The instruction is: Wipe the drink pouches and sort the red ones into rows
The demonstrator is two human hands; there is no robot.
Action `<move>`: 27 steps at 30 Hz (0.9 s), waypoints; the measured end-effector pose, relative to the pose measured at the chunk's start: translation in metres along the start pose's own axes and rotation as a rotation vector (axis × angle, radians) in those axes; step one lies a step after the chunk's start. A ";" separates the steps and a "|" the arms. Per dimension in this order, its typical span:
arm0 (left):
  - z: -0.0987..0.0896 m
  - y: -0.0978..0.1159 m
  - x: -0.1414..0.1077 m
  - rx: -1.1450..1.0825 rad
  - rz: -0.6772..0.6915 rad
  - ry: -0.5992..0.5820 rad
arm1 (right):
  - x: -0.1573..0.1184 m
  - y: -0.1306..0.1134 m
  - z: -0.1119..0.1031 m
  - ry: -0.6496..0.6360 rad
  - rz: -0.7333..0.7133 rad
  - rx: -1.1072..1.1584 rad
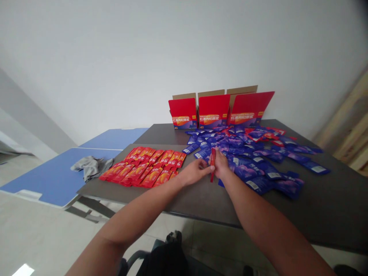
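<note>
The right hand (221, 164) is closed in a tight pinch on the upper part of a narrow red stick sachet (212, 165), which stands nearly upright just above the dark table (324, 207). The left hand (195, 171) reaches toward it with extended fingers (I cannot tell if they really hold it). To the left, red sachets (140, 166) lie in overlapping rows, perhaps so that each printed end stays visible. To the right, purple-blue sachets (247, 161) lie in a loose heap. Further away, cardboard boxes with red flaps (212, 111) stand open toward the person, their backs near the wall (184, 50).
</note>
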State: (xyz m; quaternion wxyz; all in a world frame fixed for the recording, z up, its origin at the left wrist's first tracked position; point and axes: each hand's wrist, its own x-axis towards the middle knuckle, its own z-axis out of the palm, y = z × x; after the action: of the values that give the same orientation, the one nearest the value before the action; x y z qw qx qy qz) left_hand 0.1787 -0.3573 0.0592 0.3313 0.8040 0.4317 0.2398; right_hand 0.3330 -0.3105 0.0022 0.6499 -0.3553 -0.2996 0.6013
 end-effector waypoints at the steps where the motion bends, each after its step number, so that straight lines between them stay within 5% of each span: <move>1: 0.006 0.004 0.002 0.009 -0.008 0.021 | 0.001 0.002 0.000 0.056 -0.064 -0.016; 6: 0.012 0.010 0.014 0.167 -0.024 0.053 | 0.001 0.003 0.005 0.169 -0.197 0.016; 12: -0.019 0.013 0.016 0.350 0.104 0.137 | -0.005 -0.012 0.012 -0.088 0.016 0.258; 18: -0.052 -0.007 0.015 0.544 0.409 0.140 | -0.022 -0.012 0.016 -0.394 0.306 0.182; 23: -0.057 -0.036 0.015 0.559 0.458 0.229 | -0.024 -0.002 0.016 -0.435 0.220 0.094; 27: -0.060 -0.034 0.016 0.459 0.451 0.295 | -0.022 -0.002 0.018 -0.402 0.195 0.059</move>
State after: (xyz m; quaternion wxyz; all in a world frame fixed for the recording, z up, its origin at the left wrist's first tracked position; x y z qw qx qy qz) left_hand 0.1283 -0.3098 0.0754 0.0146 0.8893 0.3291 0.3171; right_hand 0.3170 -0.3304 0.0150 0.5261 -0.2365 -0.3693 0.7287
